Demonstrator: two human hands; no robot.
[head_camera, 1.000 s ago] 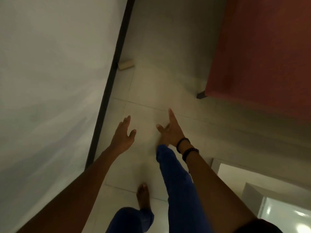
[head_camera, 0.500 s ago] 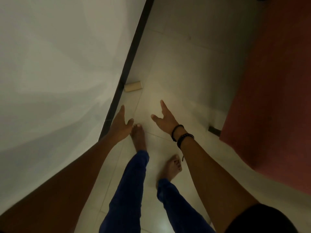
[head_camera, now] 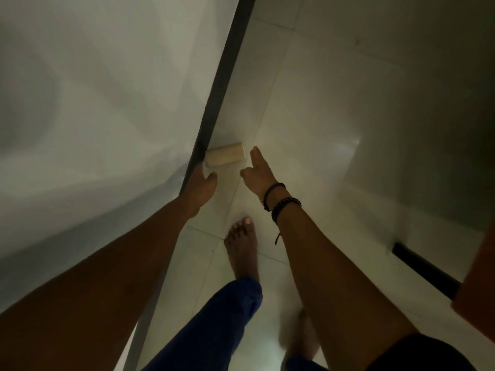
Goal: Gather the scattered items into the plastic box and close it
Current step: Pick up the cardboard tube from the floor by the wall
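Note:
A small pale wooden block (head_camera: 225,153) lies on the tiled floor, tight against the dark skirting strip at the foot of the wall. My left hand (head_camera: 201,187) hangs just below it, fingers apart and holding nothing. My right hand (head_camera: 257,170) reaches out to the block's right, index finger extended beside its end, also holding nothing; two dark bracelets circle that wrist. No plastic box is in view.
A white wall (head_camera: 101,108) fills the left side, edged by a dark skirting strip (head_camera: 219,87). A red-brown piece of furniture (head_camera: 479,287) with a dark leg (head_camera: 426,269) sits at the right edge. My bare feet stand on pale floor tiles (head_camera: 334,108).
I have walked forward along the wall; the block went from far ahead to directly in front of both hands. The red furniture slid off to the right.

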